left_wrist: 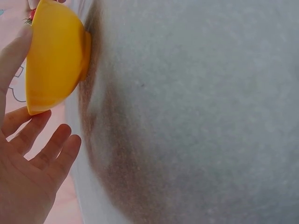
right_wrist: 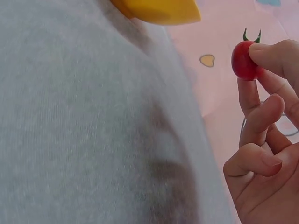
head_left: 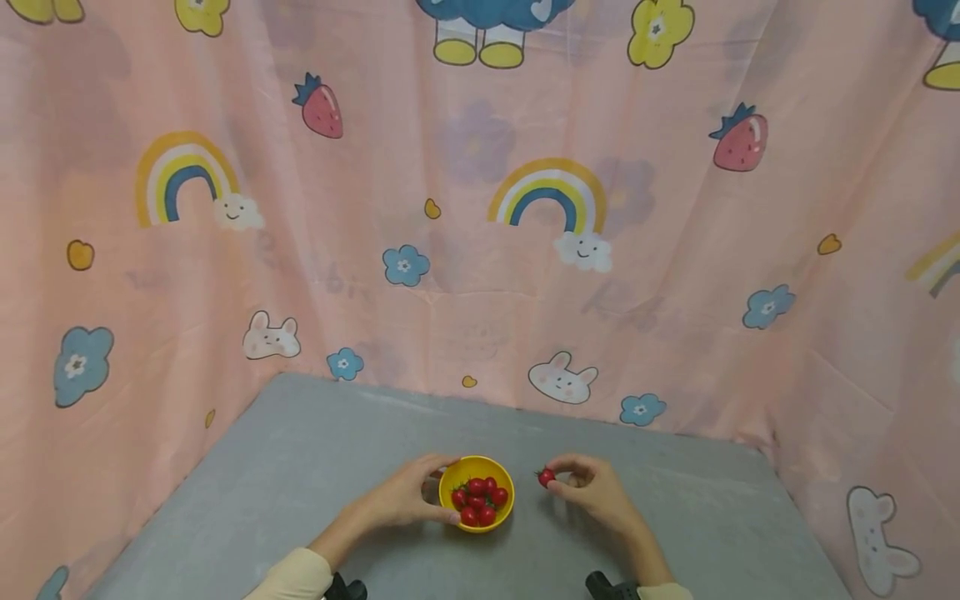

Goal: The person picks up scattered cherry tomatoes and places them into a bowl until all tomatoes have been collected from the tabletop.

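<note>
A small yellow bowl [head_left: 467, 465] stands on the grey table, holding several red cherry tomatoes [head_left: 476, 487] with green stems. My left hand [head_left: 405, 493] grips the bowl from its left side, thumb at the near rim and fingertips at the far side. In the left wrist view, the thumb and first fingers meet the wall of the bowl [left_wrist: 56, 56], while the other fingers spread below. To the right of the bowl, my right hand [head_left: 600, 493] pinches one cherry tomato [right_wrist: 244, 61] between thumb and fingertips, above the table, its green stem tips pointing up in the right wrist view.
The grey tabletop [head_left: 360, 425] reaches back to a pink curtain [head_left: 465, 325] printed with rainbows, rabbits and flowers, which also hangs along both sides. Dark devices [head_left: 611, 586] sit at both wrists, next to cream sleeves [head_left: 296, 575].
</note>
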Demonstrator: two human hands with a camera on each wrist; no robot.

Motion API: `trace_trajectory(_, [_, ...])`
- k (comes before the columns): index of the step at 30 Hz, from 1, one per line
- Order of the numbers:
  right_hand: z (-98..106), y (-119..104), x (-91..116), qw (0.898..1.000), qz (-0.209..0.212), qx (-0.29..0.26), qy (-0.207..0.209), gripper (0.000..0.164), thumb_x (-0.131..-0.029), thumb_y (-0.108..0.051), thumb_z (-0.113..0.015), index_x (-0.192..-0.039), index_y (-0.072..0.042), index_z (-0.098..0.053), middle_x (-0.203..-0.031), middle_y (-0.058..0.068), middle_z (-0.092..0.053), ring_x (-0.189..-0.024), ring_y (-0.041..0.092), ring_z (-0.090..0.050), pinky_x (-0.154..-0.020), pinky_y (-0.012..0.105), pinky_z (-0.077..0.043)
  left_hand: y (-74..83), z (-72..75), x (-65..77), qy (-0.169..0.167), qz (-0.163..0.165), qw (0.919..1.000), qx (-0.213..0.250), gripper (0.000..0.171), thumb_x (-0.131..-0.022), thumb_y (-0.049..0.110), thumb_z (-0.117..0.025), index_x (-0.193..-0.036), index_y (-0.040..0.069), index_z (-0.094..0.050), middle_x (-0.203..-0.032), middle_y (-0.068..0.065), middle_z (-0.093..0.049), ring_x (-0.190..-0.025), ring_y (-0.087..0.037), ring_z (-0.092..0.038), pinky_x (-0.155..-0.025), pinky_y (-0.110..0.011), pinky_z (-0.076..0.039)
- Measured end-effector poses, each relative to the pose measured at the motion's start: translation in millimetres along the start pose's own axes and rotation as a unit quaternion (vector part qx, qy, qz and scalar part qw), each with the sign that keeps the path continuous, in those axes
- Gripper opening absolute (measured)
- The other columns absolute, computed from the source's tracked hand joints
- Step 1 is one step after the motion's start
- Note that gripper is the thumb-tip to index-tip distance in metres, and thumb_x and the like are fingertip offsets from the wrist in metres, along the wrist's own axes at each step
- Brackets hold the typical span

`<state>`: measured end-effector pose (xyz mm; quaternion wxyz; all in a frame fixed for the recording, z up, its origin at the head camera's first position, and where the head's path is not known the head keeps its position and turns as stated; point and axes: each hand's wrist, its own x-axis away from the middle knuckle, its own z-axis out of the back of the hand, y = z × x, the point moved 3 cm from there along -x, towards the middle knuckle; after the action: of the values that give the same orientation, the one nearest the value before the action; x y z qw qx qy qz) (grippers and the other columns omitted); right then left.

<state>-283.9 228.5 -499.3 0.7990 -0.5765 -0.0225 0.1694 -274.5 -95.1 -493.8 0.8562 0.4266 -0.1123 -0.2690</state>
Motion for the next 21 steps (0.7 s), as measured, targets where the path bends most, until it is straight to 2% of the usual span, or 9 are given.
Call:
trace_trajectory(7, [-5,-5,-4,1.0,-0.013,0.009,-0.003,0.024,-0.088,-0.013,-0.081,-0.107,0.0,-0.072,-0.093,0.012,-0.067,-0.062,0.012,-0.048,-0.052,0.021,-0.037,1.4,0.0,0.0,-0.002,0.002,1.0,0.003,0.076,-0.086,0.035,-0.084,-0.148,0.009,-0.05,-0.135,-0.003,-0.055,-0.119,-0.025,-0.056,-0.097,-0.04,-0.052])
trace_trajectory(21, [-23,-20,-15,1.0,0.012,0.007,-0.014,0.022,-0.089,-0.014,-0.081,-0.107,-0.004,-0.073,-0.097,0.01,-0.069,-0.063,0.015,-0.049,-0.055,0.022,-0.042,-0.1,-0.5,0.7,-0.003,-0.009,0.9999,-0.007,0.076,-0.086,0.034,-0.084,-0.148,0.007,-0.049,-0.135,-0.004,-0.055,-0.118,-0.024,-0.056,-0.095,-0.038,-0.053])
